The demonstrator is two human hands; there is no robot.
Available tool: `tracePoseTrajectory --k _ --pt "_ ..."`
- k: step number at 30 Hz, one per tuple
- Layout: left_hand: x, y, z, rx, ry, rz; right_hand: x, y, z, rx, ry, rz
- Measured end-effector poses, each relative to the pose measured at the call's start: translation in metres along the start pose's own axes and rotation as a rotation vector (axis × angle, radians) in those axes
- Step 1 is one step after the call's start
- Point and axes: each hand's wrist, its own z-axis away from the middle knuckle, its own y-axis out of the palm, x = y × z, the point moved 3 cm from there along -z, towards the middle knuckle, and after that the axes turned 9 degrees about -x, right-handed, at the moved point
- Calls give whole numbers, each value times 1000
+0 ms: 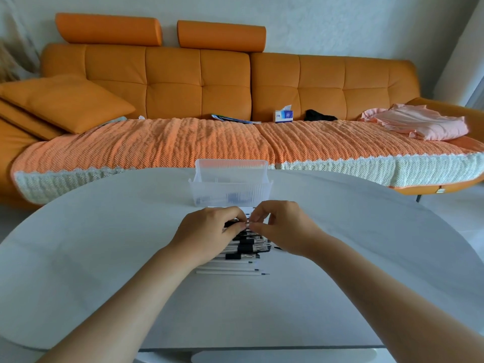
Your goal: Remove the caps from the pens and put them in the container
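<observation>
A row of white pens (pixel 235 258) with black grips lies on the white table (pixel 104 258), some capped, the nearest few uncapped. Above the far end of the row, my left hand (pixel 207 234) grips a pen's barrel while my right hand (pixel 282 226) pinches the clear cap end of the same pen. The fingertips of both hands meet at the middle. Just behind the hands stands a clear plastic container (pixel 230 183) with a few small dark pieces inside it. Much of the held pen is hidden by fingers.
An orange sofa (pixel 199 82) with a textured cover runs behind the table. On it lie a tissue box (pixel 283 115), a magazine, a black item and pink clothing (pixel 419 121). The table's curved edge is at the far side.
</observation>
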Motion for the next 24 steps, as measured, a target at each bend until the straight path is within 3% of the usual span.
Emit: tracePoseTrajectory --k 8,24 --pt "-13 6 -1 -64 20 20 2 -7 5 -25 -101 91" --pt "-47 27 -8 -211 249 -80 -20 -27 16 93 231 -157"
